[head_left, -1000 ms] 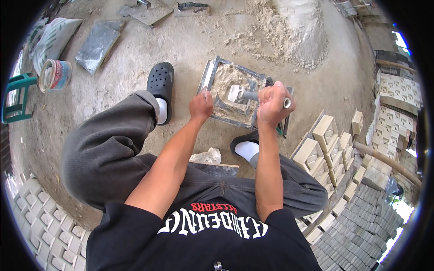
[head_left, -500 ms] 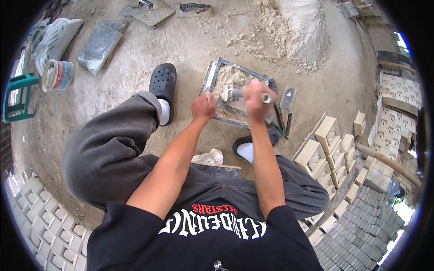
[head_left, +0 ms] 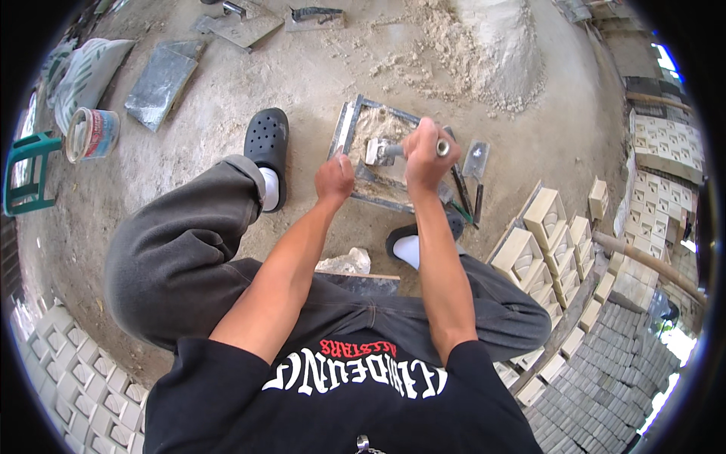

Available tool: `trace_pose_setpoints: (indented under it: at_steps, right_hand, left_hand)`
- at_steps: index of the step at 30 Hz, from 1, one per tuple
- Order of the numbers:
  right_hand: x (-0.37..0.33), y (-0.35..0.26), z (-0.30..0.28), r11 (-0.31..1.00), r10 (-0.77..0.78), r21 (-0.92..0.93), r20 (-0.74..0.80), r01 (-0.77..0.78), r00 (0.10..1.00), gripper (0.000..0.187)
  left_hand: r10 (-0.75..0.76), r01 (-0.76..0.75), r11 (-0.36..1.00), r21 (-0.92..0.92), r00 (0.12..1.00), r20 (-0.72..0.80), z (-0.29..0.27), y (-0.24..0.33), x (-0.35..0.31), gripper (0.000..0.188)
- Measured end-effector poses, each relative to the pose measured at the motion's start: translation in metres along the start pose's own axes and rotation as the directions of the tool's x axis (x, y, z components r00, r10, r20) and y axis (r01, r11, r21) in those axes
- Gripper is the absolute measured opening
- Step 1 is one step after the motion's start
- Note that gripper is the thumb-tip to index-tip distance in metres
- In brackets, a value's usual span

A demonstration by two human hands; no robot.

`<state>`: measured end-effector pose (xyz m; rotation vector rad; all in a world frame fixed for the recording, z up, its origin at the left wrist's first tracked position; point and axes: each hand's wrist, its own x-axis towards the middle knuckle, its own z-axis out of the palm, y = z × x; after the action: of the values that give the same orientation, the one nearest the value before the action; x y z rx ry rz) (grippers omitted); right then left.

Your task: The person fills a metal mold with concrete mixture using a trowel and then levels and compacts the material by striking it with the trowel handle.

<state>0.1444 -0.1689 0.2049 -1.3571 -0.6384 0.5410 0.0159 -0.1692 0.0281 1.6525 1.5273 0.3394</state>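
Observation:
A dark rectangular mould frame (head_left: 383,200) lies on the floor between my feet, with pale sandy mix (head_left: 382,121) inside it. My right hand (head_left: 428,157) is wrapped round the pipe-like handle of a hammer (head_left: 382,151). Its blocky, dust-coated head rests on or just above the mix; I cannot tell which. At the frame's left side, my left hand (head_left: 333,179) is closed with the thumb along the edge, gripping it. A pointed grey piece (head_left: 368,170) lies across the mix beside that hand. Just right of the frame are a flat trowel blade (head_left: 476,159) and thin dark bars (head_left: 462,191).
A heap of pale powder (head_left: 503,53) stands at the far right. Cast blocks (head_left: 541,219) are stacked on the right. A bucket (head_left: 92,135), green stool (head_left: 32,172) and metal plates (head_left: 162,83) lie left. Farther off are floats (head_left: 314,18). My clogs (head_left: 267,144) flank the frame.
The right hand and hammer have risen slightly toward the far side of the frame, and their motion blur has gone. My left hand keeps its place at the frame. The whole view has shifted slightly.

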Motion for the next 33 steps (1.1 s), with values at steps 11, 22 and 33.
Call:
trace_pose_setpoints:
  at_steps: [11, 22, 33]
  right_hand:
    - [0.002, 0.005, -0.003, 0.997, -0.019, 0.079, -0.09, 0.026, 0.996, 0.042]
    - [0.005, 0.016, 0.0, 0.999, -0.017, -0.027, 0.208, 0.024, 0.978, 0.042]
    - [0.004, 0.008, -0.006, 0.995, -0.072, -0.053, 0.241, 0.087, 0.968, 0.041]
  left_hand:
    - [0.009, -0.009, 1.0, 0.024, 1.0, 0.006, 0.0, -0.004, -0.002, 0.048]
    - [-0.001, 0.0, 1.0, -0.024, 1.0, -0.018, -0.004, 0.008, -0.005, 0.049]
    - [0.033, -0.034, 0.999, -0.013, 0.998, -0.047, -0.002, 0.006, -0.006, 0.046]
